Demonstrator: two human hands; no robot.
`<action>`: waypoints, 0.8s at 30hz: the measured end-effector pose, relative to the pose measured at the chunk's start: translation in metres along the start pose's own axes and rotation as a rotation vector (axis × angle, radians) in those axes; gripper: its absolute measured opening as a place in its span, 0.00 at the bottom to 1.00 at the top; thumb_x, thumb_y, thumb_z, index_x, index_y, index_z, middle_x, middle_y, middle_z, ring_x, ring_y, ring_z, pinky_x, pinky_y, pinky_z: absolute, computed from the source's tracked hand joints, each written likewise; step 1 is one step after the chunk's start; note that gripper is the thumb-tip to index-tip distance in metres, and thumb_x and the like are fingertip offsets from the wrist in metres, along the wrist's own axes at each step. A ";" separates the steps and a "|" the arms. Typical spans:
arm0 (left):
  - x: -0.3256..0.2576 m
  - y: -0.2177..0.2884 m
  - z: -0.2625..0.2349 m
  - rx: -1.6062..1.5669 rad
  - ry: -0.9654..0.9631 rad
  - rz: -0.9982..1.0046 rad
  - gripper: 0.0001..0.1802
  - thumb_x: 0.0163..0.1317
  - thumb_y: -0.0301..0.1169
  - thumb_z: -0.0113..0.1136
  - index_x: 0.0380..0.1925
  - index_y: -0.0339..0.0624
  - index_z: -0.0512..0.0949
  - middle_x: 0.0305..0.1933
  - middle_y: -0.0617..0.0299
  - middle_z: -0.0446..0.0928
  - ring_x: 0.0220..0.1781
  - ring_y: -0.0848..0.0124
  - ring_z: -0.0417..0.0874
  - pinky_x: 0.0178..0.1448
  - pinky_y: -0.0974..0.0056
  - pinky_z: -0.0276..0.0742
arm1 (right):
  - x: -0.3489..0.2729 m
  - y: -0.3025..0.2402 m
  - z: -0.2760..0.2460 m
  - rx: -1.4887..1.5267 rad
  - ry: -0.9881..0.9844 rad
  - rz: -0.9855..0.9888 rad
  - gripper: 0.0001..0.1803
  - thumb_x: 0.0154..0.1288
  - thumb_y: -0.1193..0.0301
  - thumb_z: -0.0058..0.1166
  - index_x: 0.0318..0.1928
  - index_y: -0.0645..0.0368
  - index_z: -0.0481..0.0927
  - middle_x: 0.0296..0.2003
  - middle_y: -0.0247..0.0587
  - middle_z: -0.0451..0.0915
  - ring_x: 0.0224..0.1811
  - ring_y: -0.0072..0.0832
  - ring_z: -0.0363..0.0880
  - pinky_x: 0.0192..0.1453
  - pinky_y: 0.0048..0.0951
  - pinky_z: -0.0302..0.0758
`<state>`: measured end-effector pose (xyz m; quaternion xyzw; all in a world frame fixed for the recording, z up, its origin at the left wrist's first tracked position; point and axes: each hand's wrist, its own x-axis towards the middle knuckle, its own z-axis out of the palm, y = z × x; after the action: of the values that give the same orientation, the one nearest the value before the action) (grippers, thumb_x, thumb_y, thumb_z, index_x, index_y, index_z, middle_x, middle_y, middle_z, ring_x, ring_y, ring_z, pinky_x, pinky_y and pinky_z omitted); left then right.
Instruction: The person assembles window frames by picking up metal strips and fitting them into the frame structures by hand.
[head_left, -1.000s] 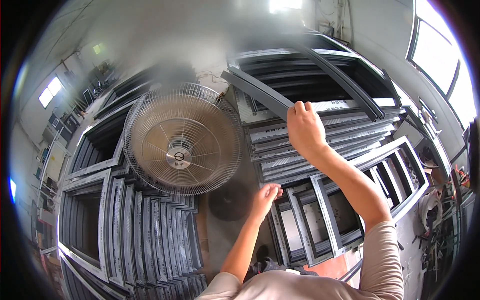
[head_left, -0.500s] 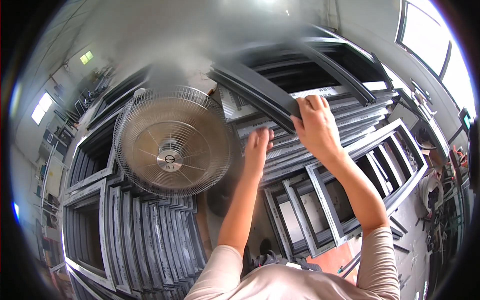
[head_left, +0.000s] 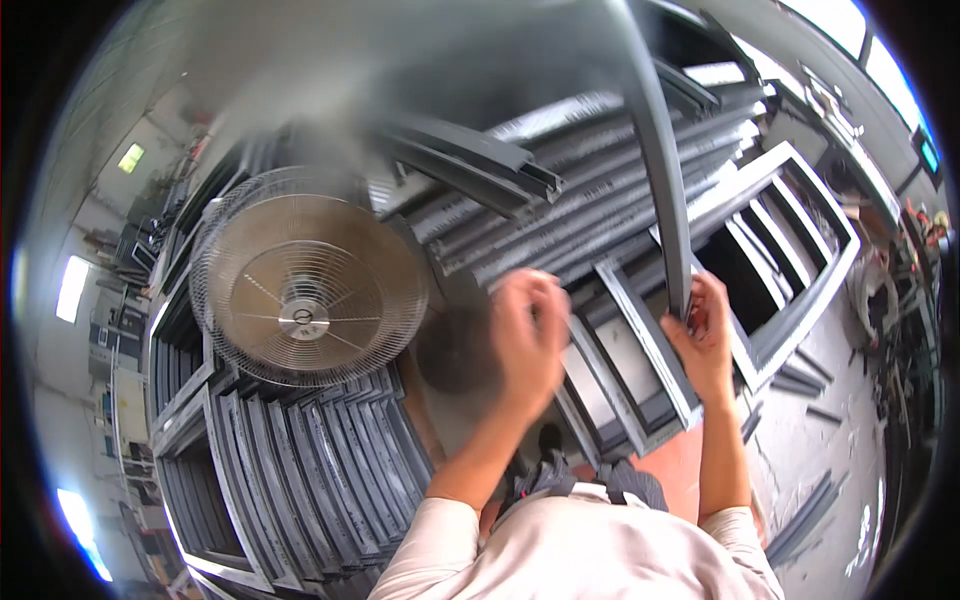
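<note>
The right hand [head_left: 703, 335] was closed around the lower end of a long grey bar [head_left: 655, 150], which rose from the grip toward the top edge of the view, in front of the stacked frames [head_left: 600, 215]. The left hand [head_left: 528, 335] was raised beside it, clear of the bar and badly blurred; whether it was open or clenched could not be told. The bar appeared to be a stiff metal profile, light for its length but unwieldy, with hard edges and a smooth painted face likely to slip. A second grip higher up would steady it. Its upper end was cut off and smeared. A fan [head_left: 305, 290] stood to the left, its base hidden.
</note>
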<state>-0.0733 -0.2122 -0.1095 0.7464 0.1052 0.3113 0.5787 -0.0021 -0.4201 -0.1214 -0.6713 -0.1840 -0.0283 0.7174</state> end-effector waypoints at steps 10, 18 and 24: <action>-0.148 -0.123 0.138 0.135 -0.465 -0.533 0.21 0.62 0.36 0.63 0.50 0.36 0.73 0.47 0.47 0.79 0.47 0.56 0.81 0.52 0.55 0.76 | -0.227 0.148 -0.017 -0.473 0.001 0.426 0.31 0.56 0.69 0.66 0.58 0.64 0.69 0.51 0.54 0.73 0.55 0.48 0.72 0.59 0.41 0.69; -0.122 -0.230 0.032 0.347 -1.378 -0.602 0.21 0.64 0.46 0.59 0.45 0.38 0.77 0.33 0.54 0.81 0.35 0.64 0.83 0.39 0.61 0.77 | -0.184 0.142 -0.065 -1.103 -0.420 0.008 0.37 0.46 0.67 0.66 0.62 0.50 0.73 0.60 0.49 0.70 0.64 0.45 0.67 0.70 0.47 0.61; -0.096 -0.237 0.046 0.682 -1.867 -0.677 0.27 0.51 0.50 0.69 0.44 0.43 0.81 0.40 0.55 0.82 0.44 0.60 0.82 0.49 0.58 0.75 | -0.250 0.229 -0.065 -0.951 -0.578 0.152 0.28 0.55 0.73 0.52 0.60 0.47 0.73 0.42 0.40 0.75 0.43 0.39 0.74 0.52 0.41 0.71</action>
<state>-0.0735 -0.2257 -0.3687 0.7452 -0.0974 -0.6122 0.2457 -0.1547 -0.5133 -0.4168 -0.9126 -0.2914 0.1288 0.2562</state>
